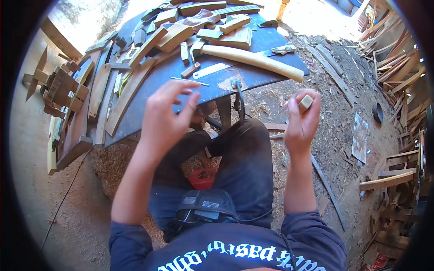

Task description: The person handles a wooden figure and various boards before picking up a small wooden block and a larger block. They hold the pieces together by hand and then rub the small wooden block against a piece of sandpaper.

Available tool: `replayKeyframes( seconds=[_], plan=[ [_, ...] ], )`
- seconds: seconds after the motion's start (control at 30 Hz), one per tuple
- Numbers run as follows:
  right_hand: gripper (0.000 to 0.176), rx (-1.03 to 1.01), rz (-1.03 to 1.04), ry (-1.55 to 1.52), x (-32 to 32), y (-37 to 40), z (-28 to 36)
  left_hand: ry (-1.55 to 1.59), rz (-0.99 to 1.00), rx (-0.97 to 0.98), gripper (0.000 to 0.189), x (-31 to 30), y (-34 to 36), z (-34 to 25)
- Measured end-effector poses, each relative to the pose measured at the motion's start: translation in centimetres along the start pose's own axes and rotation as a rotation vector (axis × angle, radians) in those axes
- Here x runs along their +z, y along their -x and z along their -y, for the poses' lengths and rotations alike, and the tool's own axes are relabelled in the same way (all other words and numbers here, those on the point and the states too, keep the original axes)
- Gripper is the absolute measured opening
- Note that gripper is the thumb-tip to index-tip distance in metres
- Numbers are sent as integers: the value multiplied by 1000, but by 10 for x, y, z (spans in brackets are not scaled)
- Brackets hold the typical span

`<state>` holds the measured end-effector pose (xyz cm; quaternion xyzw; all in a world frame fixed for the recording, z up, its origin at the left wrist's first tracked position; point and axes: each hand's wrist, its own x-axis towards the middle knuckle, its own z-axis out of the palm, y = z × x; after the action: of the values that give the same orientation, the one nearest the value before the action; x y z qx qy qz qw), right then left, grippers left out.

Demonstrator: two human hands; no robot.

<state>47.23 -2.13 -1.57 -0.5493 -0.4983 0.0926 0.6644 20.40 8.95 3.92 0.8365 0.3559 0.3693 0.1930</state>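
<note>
Raising the left hand (169,113) at nine o'clock of the lap, fingers curled loosely apart, gripping nothing. Looking past it toward twelve o'clock onto the dark table (158,77), and counting one thin metal pin (189,81), one steel ruler (212,70), one pale curved handle (253,58) and well over a dozen wood offcuts (174,36). Pinching one small wood block (306,102) in the right hand (300,122) at three o'clock, clear of the table. Judging the work barely begun: block in hand, not yet fitted to anything.
</note>
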Motion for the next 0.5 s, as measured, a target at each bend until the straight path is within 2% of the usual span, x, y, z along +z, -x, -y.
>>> replayKeyframes(
  seconds=[0.03, 0.1, 0.13, 0.2, 0.23, 0.27, 0.37, 0.5],
  plan=[
    [20, -75, -57, 320, -7, -13, -11, -43, -22, -43, 19, 4, -10, 10],
    [29, -310, -17, 525, -17, -44, -27, -132, -75, -130, 21, 11, -28, 30],
    [34, -426, 1, 628, -20, -54, -34, -143, -89, -114, 21, 15, -33, 42],
    [40, -385, 120, 596, -23, -67, -51, -159, -115, -83, 22, 28, -38, 67],
    [44, -363, 183, 582, -21, -74, -54, -203, -144, 16, 22, 34, -38, 70],
    [43, -307, 196, 596, -21, -78, -53, -212, -141, 6, 22, 36, -34, 74],
    [43, -393, 316, 773, -17, -100, -44, -185, -128, -54, 22, 38, -32, 68],
    [37, -249, 628, 744, 15, -129, -28, -144, -87, -125, 22, 32, -31, 59]
  ],
)
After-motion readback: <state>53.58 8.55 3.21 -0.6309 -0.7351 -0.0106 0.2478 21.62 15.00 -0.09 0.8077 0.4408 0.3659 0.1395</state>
